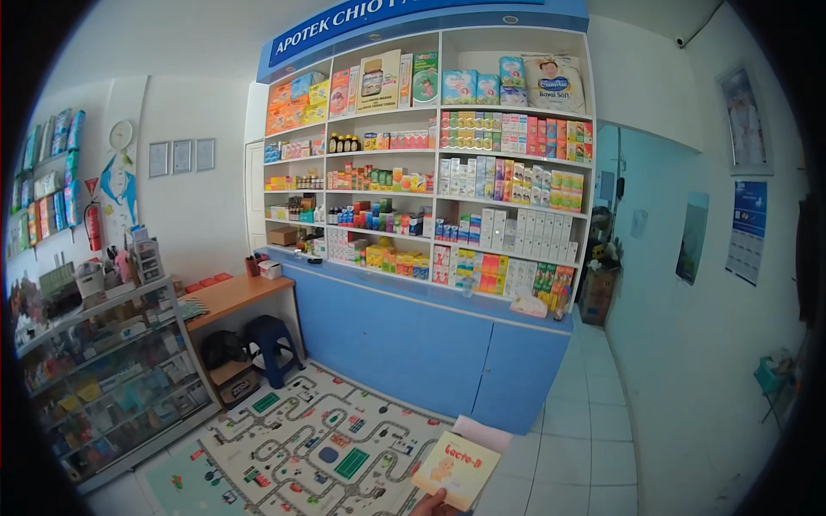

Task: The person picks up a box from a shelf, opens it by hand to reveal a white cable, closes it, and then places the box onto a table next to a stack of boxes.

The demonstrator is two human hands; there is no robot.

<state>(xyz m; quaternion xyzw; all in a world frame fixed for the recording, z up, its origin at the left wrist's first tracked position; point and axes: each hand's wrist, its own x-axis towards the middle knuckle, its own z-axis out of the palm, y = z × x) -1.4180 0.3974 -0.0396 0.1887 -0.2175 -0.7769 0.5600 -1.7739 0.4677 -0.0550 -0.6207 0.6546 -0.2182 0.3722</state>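
Observation:
At the bottom edge, right of centre, my hand (436, 503) grips a cream and yellow Lacto-B box (457, 471) by its lower edge, thumb on the front. Only the thumb and part of the fingers show; from its place I take it for my left hand, though this is not certain. The box bears a drawing of a baby. Behind its upper edge shows a pinkish, lined sheet or pad (484, 433); what supports it is hidden. My other hand is out of view. Before me stand tall white shelves (437, 155) full of medicine boxes and bottles.
A blue counter (400, 342) runs below the shelves, with a tissue pack (529, 304) on top. A road-pattern play mat (310, 445) covers floor. Left are a glass display case (122, 380), wooden desk (235, 293) and blue plastic stool (274, 348). A tiled passage (587, 400) lies right.

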